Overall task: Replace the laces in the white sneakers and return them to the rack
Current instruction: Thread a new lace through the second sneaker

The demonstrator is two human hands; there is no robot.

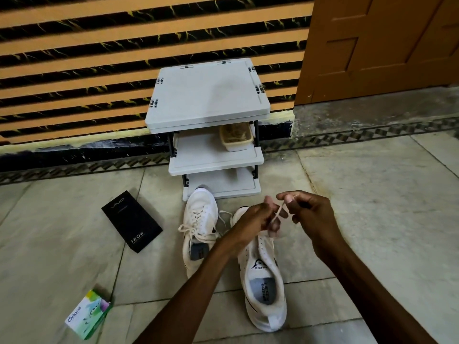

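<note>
Both hands are busy over the floor at centre frame: left hand [250, 219] and right hand [313, 214] each pinch the same thin cream shoelace [279, 211], pulled short between them. It runs down into the unlaced white sneaker [264, 281] lying on the tiled floor [372, 219]. The laced white sneaker [200, 219] sits just left of it, toe by the grey plastic three-shelf rack [211, 95]. A black flat box [131, 220] lies mid-left and a green-and-white carton [87, 314] lower left.
</note>
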